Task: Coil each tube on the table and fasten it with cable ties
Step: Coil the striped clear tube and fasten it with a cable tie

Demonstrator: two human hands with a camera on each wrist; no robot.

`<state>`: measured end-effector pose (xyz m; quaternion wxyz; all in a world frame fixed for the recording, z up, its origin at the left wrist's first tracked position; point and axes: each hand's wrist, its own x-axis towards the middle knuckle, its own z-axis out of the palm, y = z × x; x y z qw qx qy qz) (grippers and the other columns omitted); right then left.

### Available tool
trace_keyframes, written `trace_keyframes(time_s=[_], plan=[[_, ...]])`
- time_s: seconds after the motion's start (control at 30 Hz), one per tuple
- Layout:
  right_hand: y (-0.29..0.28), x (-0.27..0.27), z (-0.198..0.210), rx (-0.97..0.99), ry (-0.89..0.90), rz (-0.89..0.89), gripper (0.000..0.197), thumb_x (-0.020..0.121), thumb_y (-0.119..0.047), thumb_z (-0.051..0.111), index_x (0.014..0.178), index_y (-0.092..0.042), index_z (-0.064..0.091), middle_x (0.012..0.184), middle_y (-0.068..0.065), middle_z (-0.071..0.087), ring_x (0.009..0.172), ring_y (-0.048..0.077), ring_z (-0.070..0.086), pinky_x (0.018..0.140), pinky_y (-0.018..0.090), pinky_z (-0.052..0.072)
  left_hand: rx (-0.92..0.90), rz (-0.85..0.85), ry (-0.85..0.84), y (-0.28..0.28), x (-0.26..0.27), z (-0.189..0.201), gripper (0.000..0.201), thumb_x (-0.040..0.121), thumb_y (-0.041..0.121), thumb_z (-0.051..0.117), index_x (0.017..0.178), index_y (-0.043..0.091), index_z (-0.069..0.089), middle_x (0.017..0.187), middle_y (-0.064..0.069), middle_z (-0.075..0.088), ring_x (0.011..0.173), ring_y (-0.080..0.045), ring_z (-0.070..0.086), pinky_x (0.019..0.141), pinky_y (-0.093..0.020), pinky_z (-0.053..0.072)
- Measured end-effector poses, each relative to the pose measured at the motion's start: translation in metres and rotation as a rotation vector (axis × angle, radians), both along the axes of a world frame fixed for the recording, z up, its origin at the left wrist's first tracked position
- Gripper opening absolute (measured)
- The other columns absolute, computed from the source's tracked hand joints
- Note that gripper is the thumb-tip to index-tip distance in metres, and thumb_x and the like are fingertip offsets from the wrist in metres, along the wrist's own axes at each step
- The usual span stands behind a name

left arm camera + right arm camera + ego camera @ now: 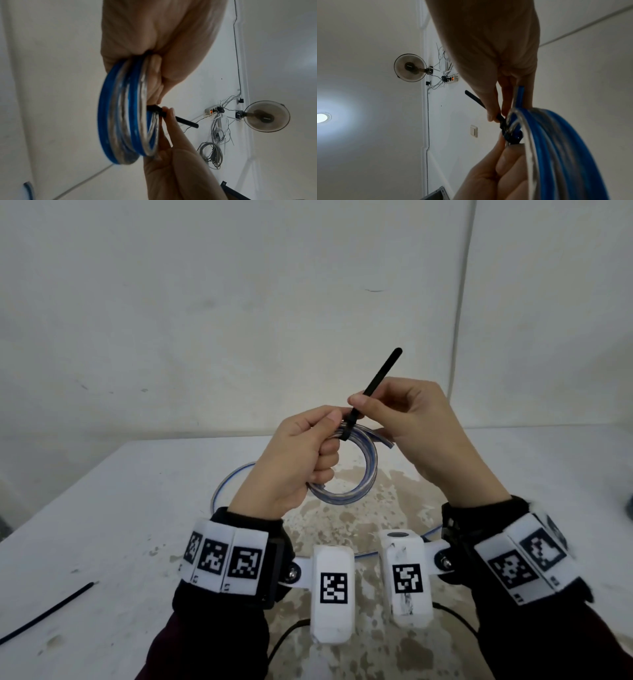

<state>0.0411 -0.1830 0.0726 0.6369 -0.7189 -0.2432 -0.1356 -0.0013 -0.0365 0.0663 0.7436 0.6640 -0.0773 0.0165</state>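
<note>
Head view. The left hand (pixel 291 460) holds the coiled tube (pixel 356 474) in the air above the middle of the table (pixel 120 508), fingers curled round the bundle of turns. The right hand (pixel 411 426) pinches the tail of a black cable tie (pixel 376 378) between thumb and forefinger; the tie's band is looped round the coil at its top. Count: one coil in hand; one further tube (pixel 226 481) lying uncoiled on the table under the wrists; one spare black tie (pixel 48 611) lying near the left edge.

Left wrist view. The coil (pixel 123 111) shows several turns of clear tube with a blue stripe; the exact number of turns cannot be told. The left hand's fingers (pixel 154 81) clench the turns on one side. The tie tail (pixel 187 122) projects beyond the right hand's fingertips (pixel 169 115).

Right wrist view. The tie head (pixel 510 135) sits against the turns. One free tube end (pixel 520 94) stands up beside the right hand's fingers (pixel 496 108).

Handling. The tube is judged light, springy and smooth; released turns will likely spring open. Keep the grasp on the bundle just beside the tie. Pull the tail by its end, in line with the head.
</note>
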Motion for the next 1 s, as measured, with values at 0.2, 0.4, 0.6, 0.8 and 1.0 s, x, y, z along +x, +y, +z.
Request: trace_keyframes(time_s=[0.2, 0.4, 0.6, 0.8, 1.0], plan=[[0.004, -0.003, 0.0, -0.008, 0.036, 0.025, 0.022, 0.09, -0.016, 0.064, 0.073, -0.002, 0.061, 0.073, 0.01, 0.067, 0.071, 0.026, 0.064, 0.066, 0.037, 0.056, 0.122, 0.083, -0.092, 0.0, -0.006, 0.004, 0.02, 0.093, 0.026, 0.057, 0.09, 0.01, 0.067, 0.044, 0.012, 0.027, 0.038, -0.007, 0.014, 0.038, -0.016, 0.011], [0.007, -0.004, 0.0, 0.035, 0.056, -0.012, 0.022, 0.092, -0.015, 0.061, 0.072, -0.007, 0.056, 0.076, 0.005, 0.065, 0.081, 0.033, 0.066, 0.054, 0.022, 0.052, 0.216, 0.194, -0.218, -0.004, -0.007, 0.004, 0.022, 0.088, 0.018, 0.065, 0.087, -0.004, 0.068, 0.039, 0.012, 0.038, 0.033, -0.005, 0.029, 0.037, -0.011, 0.023], [0.004, -0.004, 0.0, -0.028, 0.115, 0.02, 0.021, 0.093, -0.017, 0.059, 0.085, 0.002, 0.056, 0.077, 0.0, 0.063, 0.063, 0.006, 0.066, 0.048, 0.021, 0.048, 0.215, 0.188, -0.19, -0.006, -0.009, 0.005, 0.027, 0.091, 0.022, 0.062, 0.067, 0.01, 0.067, 0.042, 0.01, 0.03, 0.036, -0.006, 0.023, 0.037, -0.016, 0.02], [-0.012, -0.008, 0.011, 0.04, 0.268, 0.213, 0.015, 0.097, -0.016, 0.051, 0.085, -0.008, 0.054, 0.085, 0.011, 0.068, 0.066, 0.021, 0.069, 0.054, 0.028, 0.055, 0.008, 0.171, -0.15, -0.015, -0.008, 0.007, 0.025, 0.096, 0.023, 0.052, 0.082, 0.011, 0.068, 0.046, 0.008, 0.021, 0.037, -0.006, 0.015, 0.038, -0.015, 0.013], [-0.014, -0.014, 0.018, 0.054, 0.256, 0.268, 0.022, 0.099, -0.013, 0.046, 0.078, -0.009, 0.047, 0.079, 0.012, 0.068, 0.067, 0.025, 0.068, 0.073, 0.051, 0.059, -0.05, 0.229, -0.184, -0.017, -0.008, 0.008, 0.026, 0.096, 0.023, 0.053, 0.076, 0.01, 0.064, 0.042, 0.009, 0.024, 0.035, -0.005, 0.016, 0.038, -0.015, 0.014]])
